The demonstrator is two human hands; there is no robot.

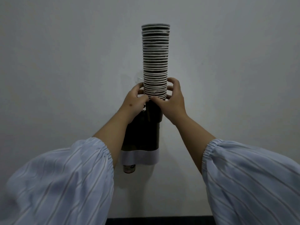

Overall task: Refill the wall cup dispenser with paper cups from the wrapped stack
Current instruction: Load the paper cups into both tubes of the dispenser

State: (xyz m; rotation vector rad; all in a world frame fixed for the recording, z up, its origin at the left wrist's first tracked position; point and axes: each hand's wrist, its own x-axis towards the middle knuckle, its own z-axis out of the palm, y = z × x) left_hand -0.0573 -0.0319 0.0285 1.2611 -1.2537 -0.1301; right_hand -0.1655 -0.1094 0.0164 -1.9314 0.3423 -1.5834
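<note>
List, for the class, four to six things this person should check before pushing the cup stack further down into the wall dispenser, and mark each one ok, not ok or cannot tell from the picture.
1. Both hands on the stack: ok. The left hand and right hand grip the cup stack near its lower end.
2. Stack straight: ok. It stands upright with hardly any lean.
3. Stack lined up over the dispenser: ok. Its bottom cup sits at the dark tube's top.
4. Wrapper fully off: cannot tell. A clear scrap shows beside the stack, left of it.
5. Room inside the tube: cannot tell. A cup already pokes out below.
6. Fingers clear of the tube's mouth: not ok. They sit just above it.
</note>
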